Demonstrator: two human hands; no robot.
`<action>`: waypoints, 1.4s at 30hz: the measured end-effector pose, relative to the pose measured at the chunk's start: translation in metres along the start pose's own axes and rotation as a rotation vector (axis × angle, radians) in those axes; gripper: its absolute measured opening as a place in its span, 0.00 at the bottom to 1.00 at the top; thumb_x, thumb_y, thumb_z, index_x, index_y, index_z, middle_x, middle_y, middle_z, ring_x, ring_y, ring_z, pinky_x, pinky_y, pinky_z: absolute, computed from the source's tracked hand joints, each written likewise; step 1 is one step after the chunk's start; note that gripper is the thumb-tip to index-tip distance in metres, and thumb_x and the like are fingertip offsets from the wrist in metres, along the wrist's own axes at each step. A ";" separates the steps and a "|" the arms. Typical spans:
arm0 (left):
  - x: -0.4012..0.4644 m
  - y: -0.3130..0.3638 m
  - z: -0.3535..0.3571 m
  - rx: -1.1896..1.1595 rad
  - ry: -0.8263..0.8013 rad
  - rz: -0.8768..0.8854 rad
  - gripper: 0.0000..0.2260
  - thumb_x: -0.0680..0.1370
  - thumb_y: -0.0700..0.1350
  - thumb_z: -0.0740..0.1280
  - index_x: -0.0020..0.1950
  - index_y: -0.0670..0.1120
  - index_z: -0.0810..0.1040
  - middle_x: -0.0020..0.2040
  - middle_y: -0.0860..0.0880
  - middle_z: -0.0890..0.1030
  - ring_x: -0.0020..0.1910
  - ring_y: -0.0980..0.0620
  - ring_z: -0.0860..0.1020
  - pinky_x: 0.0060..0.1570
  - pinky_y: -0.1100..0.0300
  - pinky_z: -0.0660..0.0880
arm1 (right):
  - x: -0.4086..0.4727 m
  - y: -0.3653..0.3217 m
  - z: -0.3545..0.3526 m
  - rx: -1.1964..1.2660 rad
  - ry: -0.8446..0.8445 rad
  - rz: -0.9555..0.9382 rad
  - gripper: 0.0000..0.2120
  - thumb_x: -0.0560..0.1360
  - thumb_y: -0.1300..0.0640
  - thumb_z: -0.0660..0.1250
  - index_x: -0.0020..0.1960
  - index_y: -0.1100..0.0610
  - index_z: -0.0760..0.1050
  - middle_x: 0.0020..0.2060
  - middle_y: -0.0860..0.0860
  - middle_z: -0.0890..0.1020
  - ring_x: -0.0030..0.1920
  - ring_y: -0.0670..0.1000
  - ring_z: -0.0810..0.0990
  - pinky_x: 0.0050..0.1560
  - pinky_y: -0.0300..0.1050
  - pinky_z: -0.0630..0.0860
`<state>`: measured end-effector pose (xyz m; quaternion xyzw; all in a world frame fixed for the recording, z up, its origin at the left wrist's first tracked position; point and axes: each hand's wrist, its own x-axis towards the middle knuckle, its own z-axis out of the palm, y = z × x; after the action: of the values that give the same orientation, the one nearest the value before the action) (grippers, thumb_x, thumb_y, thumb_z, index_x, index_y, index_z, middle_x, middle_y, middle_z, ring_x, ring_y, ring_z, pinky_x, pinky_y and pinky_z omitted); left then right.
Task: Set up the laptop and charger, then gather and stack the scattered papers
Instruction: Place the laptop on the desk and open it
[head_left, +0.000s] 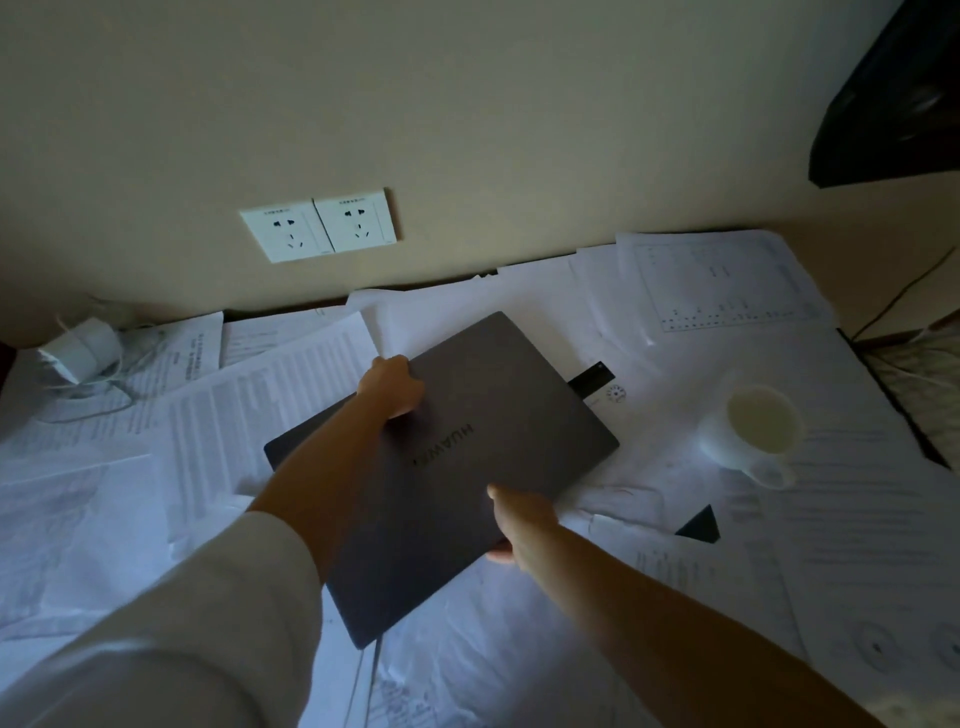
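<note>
Closed laptop (467, 467) held tilted above scattered papers (675, 597). Right hand (519, 525) clamped on its near edge, left hand (392, 387) gripping the far-left edge. Probably stiff, smooth, moderately heavy: best carried by opposite edges, as here. Right of laptop, full cup (753, 431); far left, charger (83, 351); beyond, wall sockets (319, 226).

Papers (519, 649) cover desk; mug (753, 431) blocks right, charger (83, 353) left; wall sockets (318, 225) unobstructed.
</note>
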<state>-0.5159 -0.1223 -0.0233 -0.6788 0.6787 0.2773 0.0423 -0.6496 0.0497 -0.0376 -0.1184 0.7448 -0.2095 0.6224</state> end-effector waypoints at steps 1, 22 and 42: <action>0.000 -0.002 0.002 0.000 -0.005 0.004 0.15 0.75 0.44 0.62 0.60 0.40 0.73 0.58 0.39 0.73 0.53 0.40 0.75 0.52 0.50 0.75 | -0.001 -0.002 -0.001 -0.032 0.000 -0.007 0.20 0.79 0.50 0.61 0.63 0.62 0.73 0.59 0.59 0.79 0.48 0.54 0.80 0.48 0.47 0.80; -0.116 -0.037 0.034 -0.132 0.019 0.094 0.10 0.76 0.41 0.61 0.54 0.44 0.78 0.54 0.44 0.79 0.55 0.44 0.77 0.55 0.51 0.75 | -0.038 -0.018 0.007 -0.680 0.316 -0.478 0.15 0.78 0.54 0.58 0.56 0.62 0.76 0.45 0.58 0.76 0.49 0.58 0.77 0.46 0.48 0.71; -0.129 -0.057 0.045 -0.446 0.167 -0.708 0.31 0.75 0.50 0.68 0.73 0.50 0.57 0.70 0.39 0.59 0.69 0.37 0.61 0.65 0.41 0.64 | 0.027 -0.064 -0.032 -1.079 0.495 -0.586 0.40 0.71 0.34 0.65 0.74 0.56 0.59 0.72 0.63 0.60 0.73 0.63 0.57 0.72 0.59 0.58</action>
<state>-0.4671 0.0174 -0.0237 -0.8827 0.3282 0.3295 -0.0681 -0.6915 -0.0137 -0.0276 -0.5600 0.8031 0.0114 0.2034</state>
